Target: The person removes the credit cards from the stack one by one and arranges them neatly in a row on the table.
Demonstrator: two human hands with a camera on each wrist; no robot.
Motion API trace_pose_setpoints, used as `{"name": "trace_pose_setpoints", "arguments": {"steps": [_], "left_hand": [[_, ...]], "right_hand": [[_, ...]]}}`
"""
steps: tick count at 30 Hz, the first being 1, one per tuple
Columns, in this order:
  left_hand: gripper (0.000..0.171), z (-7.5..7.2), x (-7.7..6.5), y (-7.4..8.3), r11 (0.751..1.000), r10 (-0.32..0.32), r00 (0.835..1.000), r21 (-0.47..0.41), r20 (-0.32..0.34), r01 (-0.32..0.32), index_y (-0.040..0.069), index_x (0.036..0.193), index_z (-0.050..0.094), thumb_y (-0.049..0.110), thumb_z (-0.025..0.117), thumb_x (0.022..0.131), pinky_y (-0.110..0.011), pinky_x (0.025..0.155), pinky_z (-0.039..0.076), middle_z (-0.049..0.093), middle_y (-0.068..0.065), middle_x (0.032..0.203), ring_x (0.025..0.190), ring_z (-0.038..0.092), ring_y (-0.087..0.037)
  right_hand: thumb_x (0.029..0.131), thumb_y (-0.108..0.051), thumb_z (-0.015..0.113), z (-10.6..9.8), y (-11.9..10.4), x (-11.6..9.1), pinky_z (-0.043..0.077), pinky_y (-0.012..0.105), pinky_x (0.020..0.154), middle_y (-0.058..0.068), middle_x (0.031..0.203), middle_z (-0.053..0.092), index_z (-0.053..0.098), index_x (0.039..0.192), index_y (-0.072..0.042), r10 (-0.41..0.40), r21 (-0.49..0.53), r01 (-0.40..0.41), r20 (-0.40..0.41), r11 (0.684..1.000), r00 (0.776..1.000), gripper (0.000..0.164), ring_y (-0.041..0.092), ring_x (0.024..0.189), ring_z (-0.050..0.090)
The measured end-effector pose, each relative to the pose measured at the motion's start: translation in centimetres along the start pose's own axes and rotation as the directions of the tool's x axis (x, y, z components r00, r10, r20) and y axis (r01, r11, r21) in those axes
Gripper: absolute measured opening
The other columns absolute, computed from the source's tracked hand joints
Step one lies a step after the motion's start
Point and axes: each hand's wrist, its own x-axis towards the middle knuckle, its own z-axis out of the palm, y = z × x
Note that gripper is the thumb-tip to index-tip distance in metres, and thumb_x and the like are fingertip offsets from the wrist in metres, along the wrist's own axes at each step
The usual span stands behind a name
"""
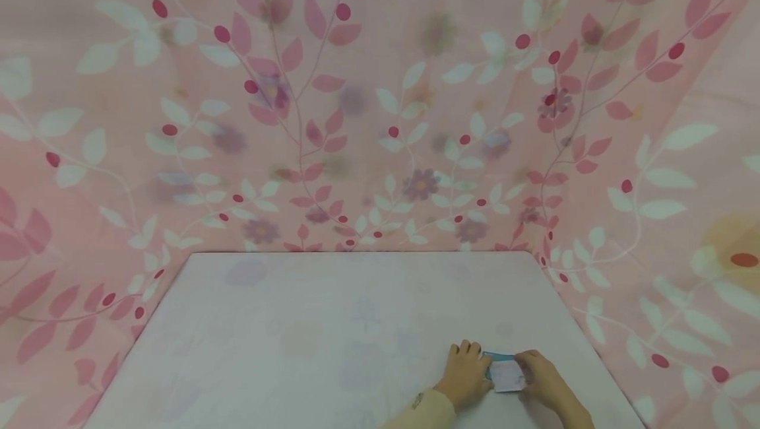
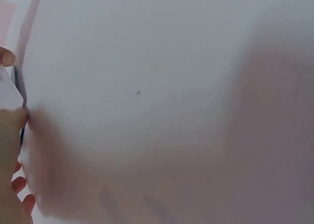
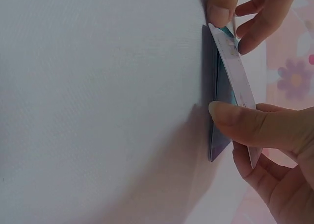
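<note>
Both hands meet at a small folded piece (image 1: pixel 506 376), pale white-lilac on the near face with a teal layer (image 1: pixel 501 356) behind it. In the right wrist view the pale stiff panel (image 3: pixel 238 74) stands tilted away from the blue-teal folded layer (image 3: pixel 214 96), joined or close at one end. My right hand (image 1: pixel 547 383) pinches its right end, thumb on one side and fingers beyond the panel. My left hand (image 1: pixel 465 376) holds the left end, thumb at the panel's corner. Only part of the left hand (image 2: pixel 12 160) shows at the edge of the left wrist view.
The piece is low over a white table (image 1: pixel 285 350), near its front right. Pink leaf-patterned cloth (image 1: pixel 380 152) hangs behind the table and along both sides. A small dark speck (image 2: pixel 138 92) marks the white surface.
</note>
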Motion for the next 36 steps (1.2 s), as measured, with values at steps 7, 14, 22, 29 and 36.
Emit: {"name": "trace_pose_setpoints", "arguments": {"steps": [7, 14, 22, 29, 36], "left_hand": [[0.055, -1.3, -0.8, -0.9, 0.995, 0.059, 0.998, -0.088, 0.031, -0.056, 0.026, 0.125, 0.056, 0.060, 0.057, 0.082, -0.025, 0.080, 0.038, 0.053, 0.009, 0.117, 0.104, 0.043, -0.008], [0.060, -2.5, -0.4, -1.9, 0.987, 0.071, 0.997, -0.145, 0.008, -0.069, 0.023, 0.125, 0.058, 0.057, 0.067, 0.076, -0.023, 0.084, 0.040, 0.056, 0.012, 0.118, 0.104, 0.045, -0.005], [0.065, -4.5, -1.0, -4.2, 0.972, 0.082, 0.993, -0.211, -0.085, -0.098, 0.020, 0.120, 0.063, 0.055, 0.076, 0.067, -0.023, 0.083, 0.043, 0.061, 0.010, 0.115, 0.100, 0.049, -0.006], [0.062, -5.0, -2.2, -6.2, 0.962, 0.047, 0.989, -0.259, -0.140, -0.083, 0.019, 0.120, 0.063, 0.045, 0.080, 0.067, -0.025, 0.086, 0.042, 0.062, 0.009, 0.115, 0.101, 0.048, -0.007], [0.061, -5.8, -3.5, -7.4, 0.955, 0.031, 0.984, -0.285, -0.175, -0.081, 0.017, 0.118, 0.064, 0.040, 0.083, 0.064, -0.025, 0.085, 0.041, 0.062, 0.007, 0.114, 0.101, 0.048, -0.009]], "right_hand": [[0.050, -0.005, 0.084, -0.2, -0.3, -0.6, 0.041, 0.056, 0.092, 0.016, 0.109, 0.059, 0.058, 0.109, 0.005, -0.063, 0.084, 0.065, -0.020, 0.994, 0.998, 0.065, 0.042, 0.106, 0.054], [0.058, -0.011, 0.084, 0.0, -1.1, -0.8, 0.044, 0.048, 0.092, 0.011, 0.110, 0.061, 0.061, 0.110, 0.001, -0.141, 0.062, 0.147, -0.099, 0.987, 0.985, 0.058, 0.035, 0.104, 0.057], [0.054, -0.017, 0.086, 0.4, -3.9, -0.5, 0.050, 0.041, 0.084, 0.009, 0.108, 0.062, 0.062, 0.109, 0.001, -0.186, 0.118, 0.212, -0.197, 0.970, 0.963, 0.062, 0.028, 0.096, 0.059], [0.055, -0.011, 0.086, 0.3, -6.7, -0.3, 0.050, 0.046, 0.082, 0.013, 0.106, 0.061, 0.062, 0.109, 0.005, -0.206, 0.141, 0.241, -0.221, 0.960, 0.953, 0.062, 0.033, 0.094, 0.060], [0.057, -0.015, 0.085, 0.7, -8.2, 0.0, 0.052, 0.041, 0.081, 0.013, 0.109, 0.060, 0.061, 0.113, 0.004, -0.198, 0.147, 0.224, -0.177, 0.963, 0.964, 0.063, 0.028, 0.093, 0.060]]}}
